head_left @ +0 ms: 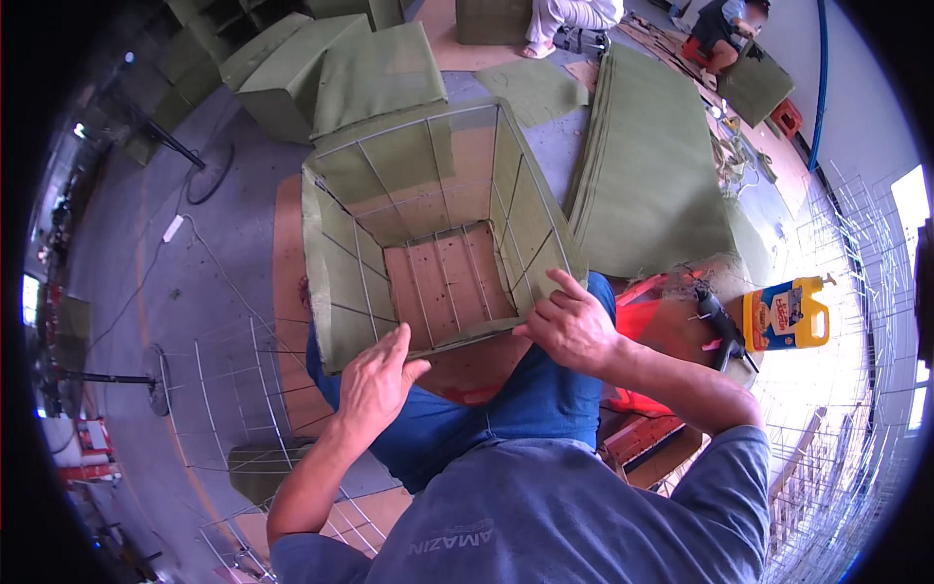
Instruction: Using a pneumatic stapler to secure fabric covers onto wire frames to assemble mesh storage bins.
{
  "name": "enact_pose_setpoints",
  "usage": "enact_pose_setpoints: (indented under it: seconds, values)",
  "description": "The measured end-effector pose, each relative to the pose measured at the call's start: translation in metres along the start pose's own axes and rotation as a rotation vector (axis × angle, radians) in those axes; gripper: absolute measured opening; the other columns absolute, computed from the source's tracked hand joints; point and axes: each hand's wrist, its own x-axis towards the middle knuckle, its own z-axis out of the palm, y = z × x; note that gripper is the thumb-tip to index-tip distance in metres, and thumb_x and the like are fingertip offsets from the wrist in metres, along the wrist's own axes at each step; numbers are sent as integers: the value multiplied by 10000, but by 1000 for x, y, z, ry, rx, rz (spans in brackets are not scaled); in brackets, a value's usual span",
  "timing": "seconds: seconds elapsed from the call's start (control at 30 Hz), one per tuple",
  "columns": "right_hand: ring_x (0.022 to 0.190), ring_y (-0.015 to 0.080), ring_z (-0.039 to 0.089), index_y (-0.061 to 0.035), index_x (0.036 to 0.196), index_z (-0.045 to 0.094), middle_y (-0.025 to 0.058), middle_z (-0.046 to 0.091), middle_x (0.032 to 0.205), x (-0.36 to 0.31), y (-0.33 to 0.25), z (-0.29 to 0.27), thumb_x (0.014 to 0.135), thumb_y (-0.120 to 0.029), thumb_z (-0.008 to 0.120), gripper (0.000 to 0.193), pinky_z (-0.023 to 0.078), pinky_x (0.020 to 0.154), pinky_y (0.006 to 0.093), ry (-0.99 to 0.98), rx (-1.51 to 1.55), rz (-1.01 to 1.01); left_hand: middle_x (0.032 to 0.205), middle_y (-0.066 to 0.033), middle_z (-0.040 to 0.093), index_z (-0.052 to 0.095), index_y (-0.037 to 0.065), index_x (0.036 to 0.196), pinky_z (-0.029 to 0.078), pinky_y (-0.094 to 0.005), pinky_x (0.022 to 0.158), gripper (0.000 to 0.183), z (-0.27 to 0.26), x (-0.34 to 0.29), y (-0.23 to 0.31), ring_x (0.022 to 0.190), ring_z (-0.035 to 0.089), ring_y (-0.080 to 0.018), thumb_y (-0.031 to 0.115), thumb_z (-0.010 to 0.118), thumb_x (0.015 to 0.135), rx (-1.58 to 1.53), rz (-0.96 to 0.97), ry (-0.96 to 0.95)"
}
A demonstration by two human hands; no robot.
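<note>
A wire-frame basket covered in green sheet material rests across my knees, its open top toward me. Thin metal rods run along its sides and over its brown bottom. At its near left edge my left hand lies with fingers stretched out and the thumb apart, touching the green covering. By the near right corner my right hand has its fingers curled against the edge of the basket, pinching there. The exact spot under those fingers is hidden.
A stack of green sheets lies ahead right; green boxes stand ahead left. A yellow jug and a black glue-gun-like tool sit at right. Wire grids flank me. Two people sit farther off.
</note>
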Motion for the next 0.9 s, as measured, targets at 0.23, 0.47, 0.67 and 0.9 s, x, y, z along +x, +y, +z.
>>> enact_pose_setpoints:
  seconds: [0.23, 0.47, 0.67, 0.9]
  values:
    - [930, 413, 730, -24, 1145, 728, 196, 760, 939, 79, 104, -17, 1029, -489, 595, 498, 575, 824, 523, -73, 225, 852, 1604, -267, 446, 288, 0, 1637, 355, -444, 1224, 729, -62, 43, -79, 1496, 433, -401, 423, 514, 1087, -68, -661, 213]
    - [989, 357, 766, -1, 946, 796, 220, 781, 1014, 112, 155, 46, 954, -362, 662, 384, 591, 881, 473, -386, 223, 968, 925, -308, 710, 700, -72, 891, 547, -514, 832, 307, -18, 106, -167, 921, 714, -464, 227, 672, 953, -78, -765, 64]
    - [955, 411, 749, 27, 926, 781, 261, 758, 956, 89, 144, 8, 943, -351, 628, 408, 589, 884, 502, -213, 261, 1085, 982, -250, 734, 730, 10, 906, 555, -532, 873, 229, -60, 175, -162, 998, 707, -458, 228, 671, 944, 143, -640, 167]
    - [667, 194, 766, 50, 919, 719, 124, 770, 756, 44, 23, -24, 1026, -306, 613, 386, 624, 674, 362, -94, 1056, 1095, 1041, -223, 745, 754, 87, 926, 566, -531, 885, 172, -73, 267, -192, 1045, 709, -433, 251, 705, 916, 112, -583, 159]
